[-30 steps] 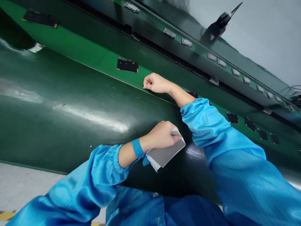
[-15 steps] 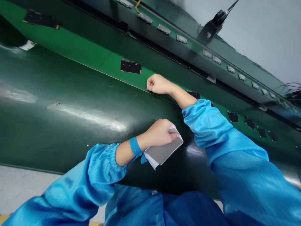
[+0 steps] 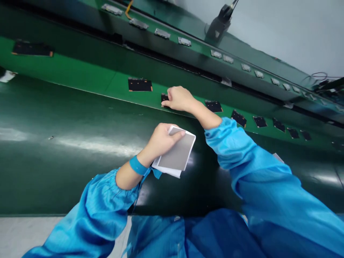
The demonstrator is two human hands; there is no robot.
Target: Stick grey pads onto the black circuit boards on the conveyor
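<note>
My left hand is closed on a small stack of grey and white sheets, held just above the dark green table. My right hand reaches out to the bright green conveyor belt, fingers curled down on a small black board at the belt's near edge. Most of that board is hidden under the fingers. Both arms wear blue sleeves, and a blue band circles the left wrist.
Several black boards lie in a row along the belt, to the left and right of my right hand. Behind the belt runs a rail with several small silver parts. A black fixture stands at the back.
The view has swung and levelled out. My right hand moved from the belt's edge onto a black board. My left hand lifted the stack and turned it more upright.
</note>
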